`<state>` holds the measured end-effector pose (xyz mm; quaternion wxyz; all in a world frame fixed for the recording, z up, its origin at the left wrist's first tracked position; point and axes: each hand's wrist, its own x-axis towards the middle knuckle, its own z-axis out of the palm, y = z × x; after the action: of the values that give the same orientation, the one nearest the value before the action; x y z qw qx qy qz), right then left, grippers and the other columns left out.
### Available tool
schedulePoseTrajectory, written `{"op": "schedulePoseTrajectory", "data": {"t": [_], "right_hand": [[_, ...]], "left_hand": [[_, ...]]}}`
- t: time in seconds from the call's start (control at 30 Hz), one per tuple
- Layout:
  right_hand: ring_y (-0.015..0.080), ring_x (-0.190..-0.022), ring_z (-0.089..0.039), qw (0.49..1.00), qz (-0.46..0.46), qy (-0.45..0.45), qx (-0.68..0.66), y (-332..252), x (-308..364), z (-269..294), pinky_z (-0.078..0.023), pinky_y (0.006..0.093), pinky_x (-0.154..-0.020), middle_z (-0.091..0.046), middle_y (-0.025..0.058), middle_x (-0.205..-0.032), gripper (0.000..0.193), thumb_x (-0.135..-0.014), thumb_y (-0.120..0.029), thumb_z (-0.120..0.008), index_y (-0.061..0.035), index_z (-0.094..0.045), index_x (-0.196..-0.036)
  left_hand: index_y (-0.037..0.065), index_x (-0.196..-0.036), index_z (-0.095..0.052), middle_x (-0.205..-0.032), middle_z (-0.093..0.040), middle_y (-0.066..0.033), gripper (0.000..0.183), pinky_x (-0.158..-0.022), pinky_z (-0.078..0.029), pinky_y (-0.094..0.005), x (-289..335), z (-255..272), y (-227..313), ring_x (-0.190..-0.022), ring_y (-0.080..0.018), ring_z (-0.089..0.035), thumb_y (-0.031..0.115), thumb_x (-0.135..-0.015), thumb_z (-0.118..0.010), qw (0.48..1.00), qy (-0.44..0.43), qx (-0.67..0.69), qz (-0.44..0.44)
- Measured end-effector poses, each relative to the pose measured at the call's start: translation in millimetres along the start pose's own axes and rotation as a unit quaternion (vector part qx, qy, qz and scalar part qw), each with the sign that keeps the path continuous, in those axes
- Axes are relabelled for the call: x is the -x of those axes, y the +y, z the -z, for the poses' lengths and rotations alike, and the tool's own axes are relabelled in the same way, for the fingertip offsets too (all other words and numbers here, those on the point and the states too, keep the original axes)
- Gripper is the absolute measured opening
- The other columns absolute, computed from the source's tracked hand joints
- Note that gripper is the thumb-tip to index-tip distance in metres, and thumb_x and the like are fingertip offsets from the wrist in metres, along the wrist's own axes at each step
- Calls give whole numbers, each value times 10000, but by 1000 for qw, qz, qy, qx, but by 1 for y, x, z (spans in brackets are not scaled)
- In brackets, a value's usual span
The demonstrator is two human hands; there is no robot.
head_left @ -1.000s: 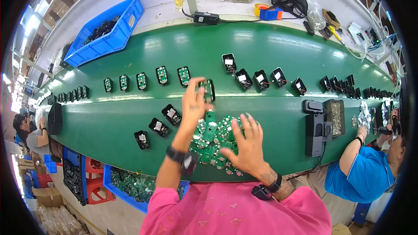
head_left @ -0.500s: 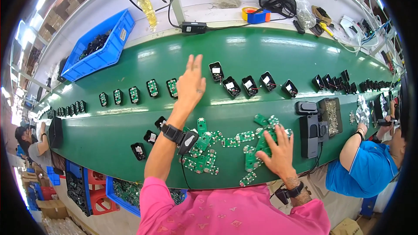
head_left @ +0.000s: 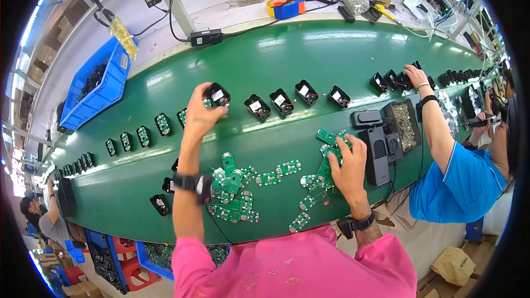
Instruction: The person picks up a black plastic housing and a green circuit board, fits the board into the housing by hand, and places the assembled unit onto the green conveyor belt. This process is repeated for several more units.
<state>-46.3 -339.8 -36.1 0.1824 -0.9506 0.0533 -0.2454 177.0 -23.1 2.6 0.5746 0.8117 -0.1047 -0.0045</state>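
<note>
Around a black case over the green surface, the left grip is now clamping on, after just reaching half a second ago, so that hand's properly loaded. Right grip is keeping its fingers apart over loose green boards.

The left forearm partly hides a black rectangular plastic housing; the right hand covers some green rectangular circuit boards. A pink cloth sleeve hides part of a blue plastic bin. Tiny black housings at far right resist counting.
</note>
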Motion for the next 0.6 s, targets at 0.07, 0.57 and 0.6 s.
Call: {"op": "schedulePoseTrajectory", "data": {"t": [0.07,0.57,0.6], "right_hand": [[382,-1162,-480,999,-20,-25,28,-4,-21,-9,-396,482,-977,-529,186,-1246,475,-810,-179,-750,-38,-609,-1241],[81,-559,-582,829,-239,-100,-496,-45,-39,-6,-430,212,-468,-632,62,-710,218,-1024,-161,-536,26,-648,-1014],[81,-559,-582,829,-242,-98,-495,-49,-36,-4,-430,212,-468,-632,62,-710,218,-1024,-161,-536,26,-648,-1014]], "left_hand": [[72,-1408,-435,-1228,-558,-149,738,-811,-597,-397,40,-1,21,-1014,-286,-659,96,-720,-703,992,-17,118,34],[8,-1254,-593,-1301,-564,-123,391,-703,-499,-273,185,-57,17,-986,-163,-591,7,-864,-592,751,-93,635,157],[5,-1238,-607,-1315,-562,-120,338,-682,-496,-264,188,-59,15,-958,-138,-587,13,-902,-575,782,-87,592,173]]}}
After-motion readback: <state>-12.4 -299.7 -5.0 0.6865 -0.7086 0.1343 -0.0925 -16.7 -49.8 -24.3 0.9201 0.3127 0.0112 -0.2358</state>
